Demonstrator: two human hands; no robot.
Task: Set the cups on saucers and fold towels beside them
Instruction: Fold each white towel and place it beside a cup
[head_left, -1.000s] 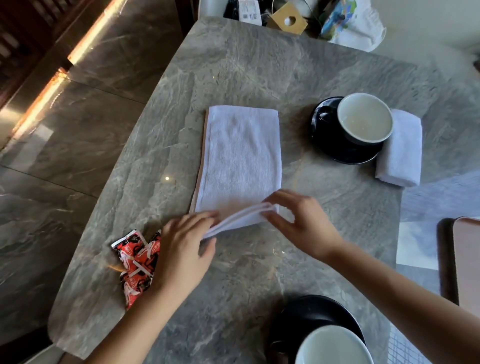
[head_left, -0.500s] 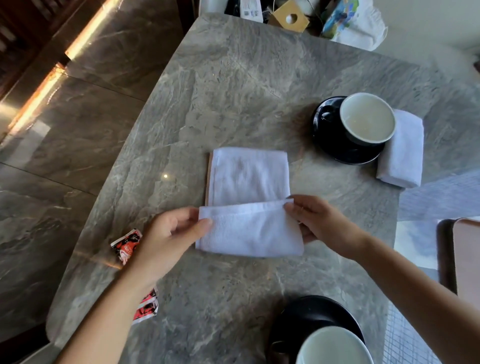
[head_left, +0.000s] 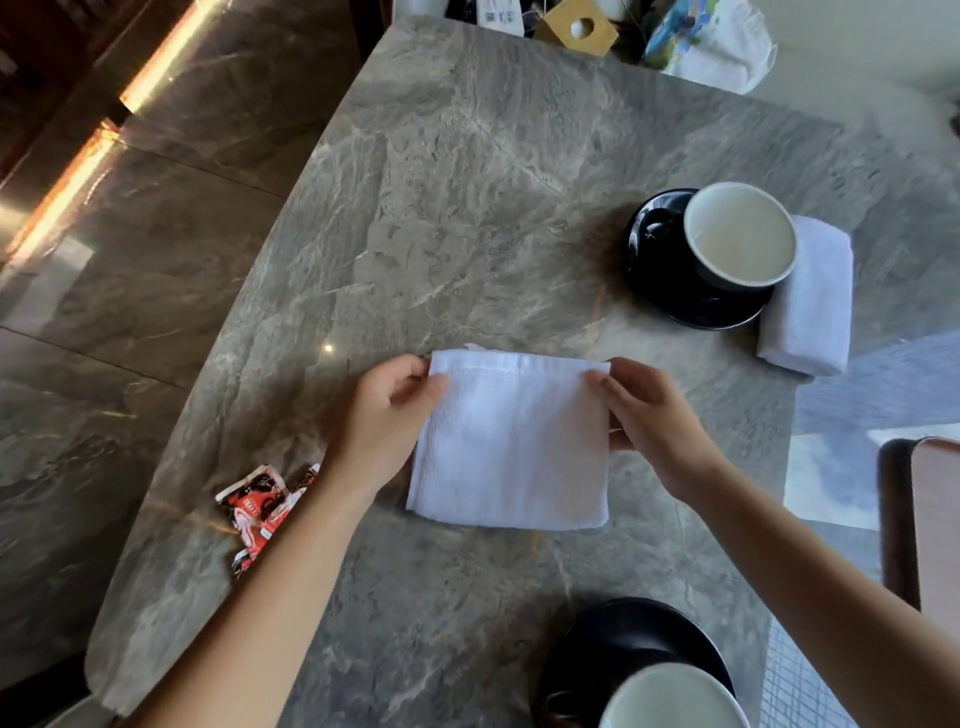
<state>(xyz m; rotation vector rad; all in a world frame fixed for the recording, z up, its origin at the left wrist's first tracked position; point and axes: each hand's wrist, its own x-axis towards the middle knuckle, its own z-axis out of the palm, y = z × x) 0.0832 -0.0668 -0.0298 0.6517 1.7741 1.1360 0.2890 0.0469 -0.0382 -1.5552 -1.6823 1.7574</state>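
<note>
The fingers (head_left: 415, 371) of the left hand (head_left: 387, 421) are pinched narrow on the far left corner of a white towel (head_left: 511, 447), thumb on top and the other fingertips curled over the edge, while the fingers (head_left: 605, 379) of the right hand (head_left: 652, 423) pinch the far right corner in the same manner, with the lower fingers tucked against the towel's right side. Between the two sets of fingers the towel lies folded into a near-square on the grey marbled desk (head_left: 467, 208), its far edge showing stacked layers and its near edge resting flat on the stone. Beyond the right fingers and off to their right stands a dark cup with a pale interior (head_left: 740, 236) on a black saucer (head_left: 660, 275); a second folded white towel (head_left: 808, 301) lies just beside that saucer on its right, touching or nearly touching it. Nearer than the right fingers, at the bottom edge of the view, another pale-lined cup (head_left: 675, 699) sits on a black saucer (head_left: 639, 631), only partly in frame. Near the left forearm, below and left of the left fingers, red and white sachets (head_left: 257, 512) lie scattered on the desk. Past the desk's far edge sits a small cardboard box with a round hole (head_left: 576, 28).
</note>
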